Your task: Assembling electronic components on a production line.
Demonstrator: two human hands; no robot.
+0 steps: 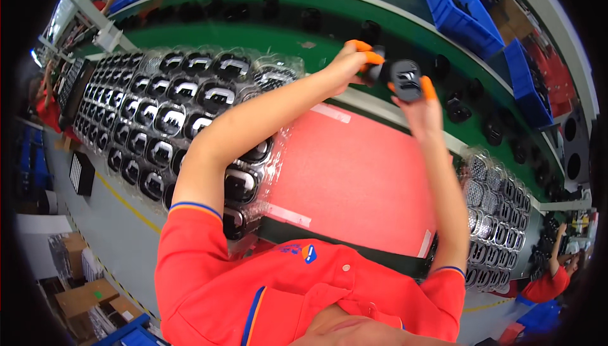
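Both my hands reach out over the far edge of the pink mat (354, 175), with orange covers on some fingertips. My left hand (347, 69) is closed on a dark rounded part (376, 66), seen mostly edge-on and partly hidden by the fingers. Just right of it, my right hand (421, 108) grips a black rounded-square housing (405, 80) with a pale mark on its face, fingers around its lower side. The two pieces are close together; whether they touch I cannot tell. Behind them runs a green conveyor belt (291, 41) with black parts on it.
Clear plastic trays of black housings (170, 119) are stacked at my left, more trays (497, 219) at my right. Blue bins (462, 17) stand beyond the belt. Other people in red work at far left and right (548, 286). Cardboard boxes (85, 295) sit at lower left.
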